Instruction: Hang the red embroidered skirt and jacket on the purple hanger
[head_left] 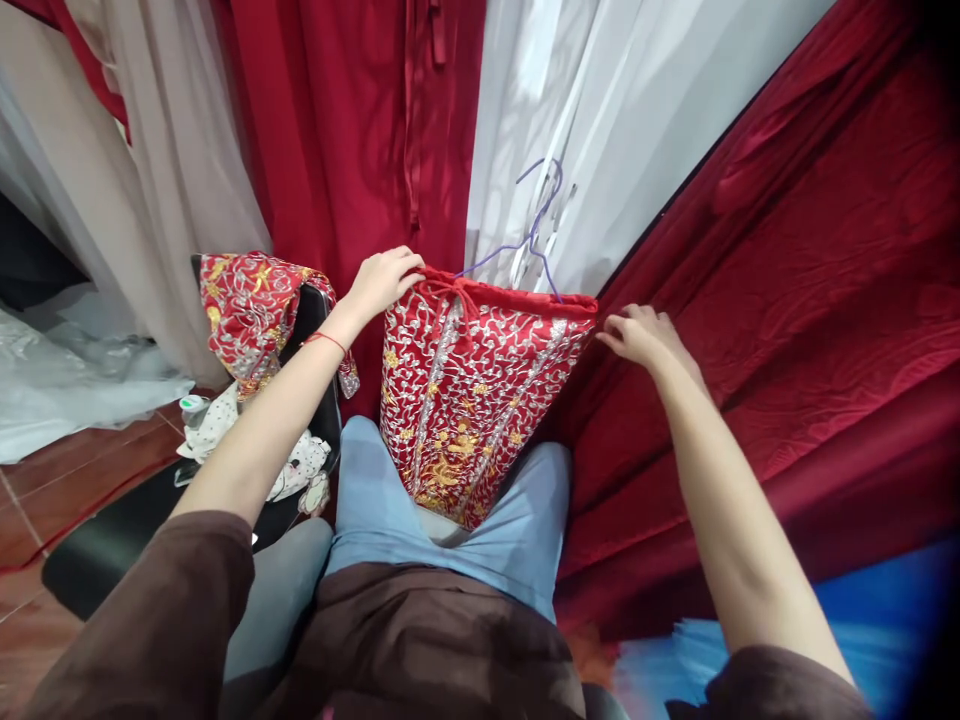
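Note:
A red garment (469, 395) with silver and gold embroidery hangs in front of my lap, its top edge stretched between my hands. My left hand (384, 280) grips the top left corner near a red drawstring bow. My right hand (643, 335) pinches the top right corner. A thin purple wire hanger (538, 235) rises behind the garment's top edge. The garment's lower end rests against my light blue trousers (450, 520).
A second embroidered red piece (251, 310) is draped over a black chair (112, 545) at the left, with a white patterned cloth (289, 465) on the seat. Red (810, 300) and white (622, 120) fabrics hang all around. Reddish floor tiles (67, 480) show at the lower left.

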